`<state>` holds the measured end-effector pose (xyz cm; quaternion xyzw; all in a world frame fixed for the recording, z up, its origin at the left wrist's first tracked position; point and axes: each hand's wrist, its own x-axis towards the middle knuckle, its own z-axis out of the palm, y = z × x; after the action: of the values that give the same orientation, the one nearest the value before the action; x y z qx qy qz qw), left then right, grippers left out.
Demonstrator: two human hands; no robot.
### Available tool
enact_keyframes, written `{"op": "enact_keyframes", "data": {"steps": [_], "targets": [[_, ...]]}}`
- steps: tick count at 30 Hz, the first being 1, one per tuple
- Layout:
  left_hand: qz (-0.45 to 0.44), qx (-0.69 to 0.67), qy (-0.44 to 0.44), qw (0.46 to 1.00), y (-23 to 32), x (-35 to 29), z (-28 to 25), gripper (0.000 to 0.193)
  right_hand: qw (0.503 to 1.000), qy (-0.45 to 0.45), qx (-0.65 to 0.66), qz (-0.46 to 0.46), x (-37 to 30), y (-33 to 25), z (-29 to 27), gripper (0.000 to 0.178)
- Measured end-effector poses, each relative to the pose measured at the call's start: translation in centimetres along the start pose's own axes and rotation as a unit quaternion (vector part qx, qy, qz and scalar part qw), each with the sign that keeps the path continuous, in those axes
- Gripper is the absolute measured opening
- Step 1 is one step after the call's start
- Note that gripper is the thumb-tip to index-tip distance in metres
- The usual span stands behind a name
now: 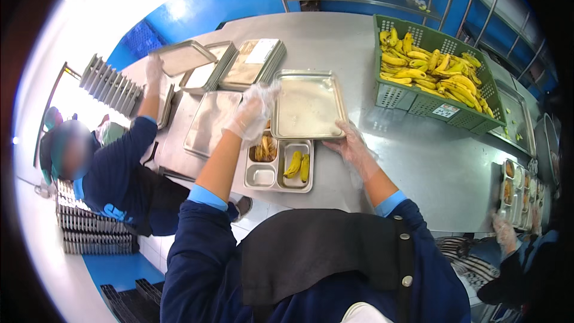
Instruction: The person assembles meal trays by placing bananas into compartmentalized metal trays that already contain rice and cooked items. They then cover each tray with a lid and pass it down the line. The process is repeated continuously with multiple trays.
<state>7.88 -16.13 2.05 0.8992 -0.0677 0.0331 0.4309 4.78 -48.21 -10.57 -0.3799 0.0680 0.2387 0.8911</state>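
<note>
Over a steel compartment tray (278,184) I hold a flat rectangular metal lid (308,104), which hides the tray's far part. My left hand (251,112), in a clear plastic glove, is closed on the lid's left edge. At its near right corner my right hand (351,146), gloved too, grips with the thumb on top. Two bananas (293,165) lie in the tray's near right compartment. Brownish food (265,148) fills the one on the left, and the small near left compartment looks bare.
A green crate (412,100) of bananas stands at the back right. Stacked lids (254,63) lie at the back left, where a co-worker's gloved hand (154,70) touches one. At the far right another person's hand (504,233) is beside filled trays (519,194).
</note>
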Motion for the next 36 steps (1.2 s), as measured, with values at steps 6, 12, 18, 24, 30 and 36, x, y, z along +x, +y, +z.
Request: {"op": "enact_keyframes", "data": {"steps": [6,12,18,24,30,36], "targets": [[0.005,0.112,-0.057,0.992,-5.3,-4.5,4.0,0.043,0.996,0.06,-0.067,-0.008,1.8,-1.0,-0.8,0.033],[-0.139,-0.199,0.086,0.966,5.0,-3.8,5.0,0.094,0.998,0.021,0.0,0.059,0.3,-4.8,0.3,0.026],[0.083,0.075,0.206,0.972,11.2,1.2,5.3,0.073,0.988,0.024,0.099,0.115,0.3,-5.7,-1.1,0.024],[0.059,-0.057,0.044,0.996,12.6,4.7,7.9,0.068,0.982,0.143,0.029,0.122,1.5,-5.2,0.0,0.021],[0.225,-0.044,-0.02,0.973,11.6,6.0,12.2,0.067,0.947,0.048,-0.277,-0.156,-1.2,-11.0,7.1,0.052],[0.223,-0.212,-0.065,0.949,11.8,7.7,14.1,0.05,0.884,0.106,-0.42,-0.175,0.6,-17.7,10.2,0.042]]}}
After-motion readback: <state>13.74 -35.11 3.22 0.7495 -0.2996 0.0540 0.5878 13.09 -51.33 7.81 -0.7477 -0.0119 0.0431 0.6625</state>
